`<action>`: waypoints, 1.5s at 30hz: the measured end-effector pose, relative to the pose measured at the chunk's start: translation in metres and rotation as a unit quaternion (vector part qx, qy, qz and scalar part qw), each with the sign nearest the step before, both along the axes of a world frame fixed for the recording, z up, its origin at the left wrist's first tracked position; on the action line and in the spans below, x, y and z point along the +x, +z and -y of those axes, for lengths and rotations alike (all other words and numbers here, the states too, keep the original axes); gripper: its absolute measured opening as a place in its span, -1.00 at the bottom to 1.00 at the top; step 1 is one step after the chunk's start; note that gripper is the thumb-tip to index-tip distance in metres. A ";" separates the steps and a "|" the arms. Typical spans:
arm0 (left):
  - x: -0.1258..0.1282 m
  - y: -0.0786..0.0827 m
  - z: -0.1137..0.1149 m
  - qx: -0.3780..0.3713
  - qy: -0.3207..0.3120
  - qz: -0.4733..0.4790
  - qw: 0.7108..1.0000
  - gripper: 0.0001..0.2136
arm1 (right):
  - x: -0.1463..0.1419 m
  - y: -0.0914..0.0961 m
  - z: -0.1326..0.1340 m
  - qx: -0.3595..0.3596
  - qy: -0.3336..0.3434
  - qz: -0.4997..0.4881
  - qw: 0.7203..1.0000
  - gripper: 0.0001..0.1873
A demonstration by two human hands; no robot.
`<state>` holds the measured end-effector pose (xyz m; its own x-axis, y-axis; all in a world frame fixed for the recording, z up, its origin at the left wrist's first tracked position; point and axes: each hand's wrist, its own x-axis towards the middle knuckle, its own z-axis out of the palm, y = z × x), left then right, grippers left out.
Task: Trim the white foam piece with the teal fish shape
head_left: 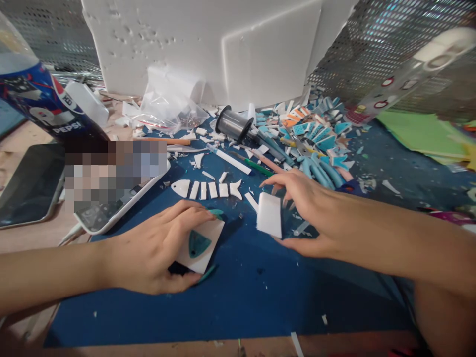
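Note:
My left hand [169, 248] is closed on a small white board, which is tilted and partly covered by my fingers. A teal rounded-triangle piece [199, 244] with a small hole lies on the board's face. My right hand [303, 210] curves around a white block [269, 215], with the thumb at its lower corner and other fingertips by its upper right edge; the index finger is lifted off. Between and beyond my hands, a white segmented fish [206, 190] lies on the blue mat [256, 292], its head, body strips and tail spaced slightly apart. A thin white strip touches the block's left side.
Behind lie a dark spool [234, 124], blue-handled pliers [320, 171], a green pen-like tool [256, 167] and a heap of blue and white scraps [320, 129]. Left are a Pepsi bottle [48, 99] and a phone [31, 183]. A clear bottle [405, 79] stands right.

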<state>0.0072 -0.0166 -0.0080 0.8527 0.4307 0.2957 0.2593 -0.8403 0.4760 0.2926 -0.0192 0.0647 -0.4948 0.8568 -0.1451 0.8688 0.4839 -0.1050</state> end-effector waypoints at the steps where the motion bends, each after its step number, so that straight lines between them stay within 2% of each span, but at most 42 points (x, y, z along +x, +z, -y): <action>1: 0.000 0.001 0.001 0.008 0.005 0.000 1.000 -0.32 | -0.003 0.002 0.002 -0.032 0.021 0.003 0.999 -0.37; 6: 0.002 0.005 0.003 0.039 0.044 -0.029 0.998 -0.32 | -0.029 0.000 0.015 -0.041 0.024 0.000 0.999 -0.38; 9: 0.001 0.006 0.004 0.061 0.051 -0.038 0.996 -0.33 | -0.050 -0.006 0.024 -0.082 -0.014 0.015 0.996 -0.36; 11: 0.000 0.005 0.005 0.085 0.048 -0.036 0.995 -0.36 | -0.062 -0.011 0.028 -0.106 -0.063 0.016 0.992 -0.48; 12: 0.000 0.005 0.005 0.099 0.047 -0.035 0.993 -0.38 | -0.066 -0.013 0.029 -0.108 -0.075 0.021 0.991 -0.44; 15: -0.002 0.004 0.007 0.142 0.053 -0.034 0.988 -0.40 | -0.073 -0.020 0.028 -0.104 -0.089 0.040 0.990 -0.35; 17: -0.003 0.004 0.008 0.169 0.047 -0.013 0.984 -0.43 | -0.073 -0.024 0.026 -0.098 -0.088 0.039 0.991 -0.37; 19: -0.004 0.006 0.009 0.192 0.008 0.017 0.981 -0.50 | -0.072 -0.027 0.025 -0.077 -0.083 0.026 0.993 -0.42; 21: -0.004 0.009 0.009 0.210 -0.071 0.024 0.975 -0.58 | -0.068 -0.029 0.024 -0.042 -0.077 0.018 0.996 -0.49; 23: -0.003 0.012 0.008 0.220 -0.142 -0.005 0.965 -0.60 | -0.062 -0.028 0.021 -0.011 -0.078 0.020 0.997 -0.59; 25: -0.001 0.015 0.007 0.215 -0.171 -0.057 0.960 -0.58 | -0.053 -0.024 0.014 0.018 -0.084 0.027 0.996 -0.68; 28: 0.001 0.017 0.006 0.192 -0.166 -0.122 0.960 -0.51 | -0.033 -0.018 -0.005 0.096 -0.096 0.043 0.990 -0.70; 31: 0.002 0.016 0.005 0.183 -0.162 -0.141 0.959 -0.48 | -0.013 -0.018 -0.030 0.133 -0.147 0.075 0.977 -0.72; 34: 0.001 0.015 0.006 0.187 -0.154 -0.137 0.960 -0.47 | 0.000 -0.025 -0.053 0.187 -0.134 0.032 0.973 -0.75; 39: 0.002 0.013 0.007 0.191 -0.143 -0.148 0.960 -0.45 | 0.008 -0.040 -0.071 0.165 -0.140 0.012 0.976 -0.77; 45: 0.005 0.016 0.005 0.198 -0.175 -0.170 0.949 -0.42 | 0.013 -0.045 -0.074 0.187 -0.117 -0.028 0.975 -0.83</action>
<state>0.0122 -0.0219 0.0076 0.9983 0.0160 0.0565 0.0136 -0.9990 0.0436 0.3056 0.0551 0.0200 -0.2766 0.9354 0.2201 0.9582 0.2858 -0.0106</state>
